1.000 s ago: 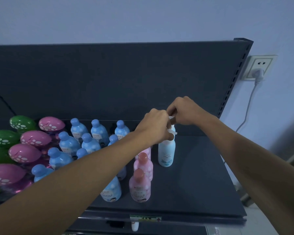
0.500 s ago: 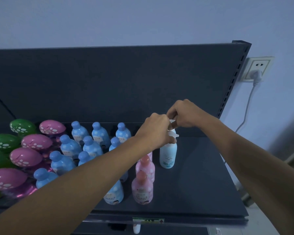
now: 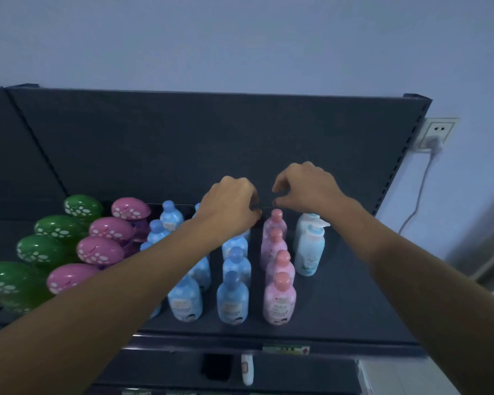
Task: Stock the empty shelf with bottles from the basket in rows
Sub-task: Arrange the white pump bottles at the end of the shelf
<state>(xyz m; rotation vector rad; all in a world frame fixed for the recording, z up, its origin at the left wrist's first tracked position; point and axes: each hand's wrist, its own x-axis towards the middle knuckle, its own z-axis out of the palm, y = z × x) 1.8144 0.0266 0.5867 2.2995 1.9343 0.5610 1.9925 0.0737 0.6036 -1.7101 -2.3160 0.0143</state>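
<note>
Bottles (image 3: 279, 303) stand in rows on dark shelf (image 3: 354, 309) against pale wall (image 3: 240, 38).

Dark grey metal shelf (image 3: 340, 309), rows of blue round-capped plastic bottles (image 3: 233, 302) at centre running 6 to 12 o'clock, one row of pink round-capped plastic bottles (image 3: 279, 302) just at their 3 o'clock, two pale white pump bottles (image 3: 308, 249) further toward 3 o'clock, pink dotted mushroom-capped bottles (image 3: 100, 250) then green dotted mushroom-capped bottles (image 3: 42, 249) toward 9 o'clock.
</note>
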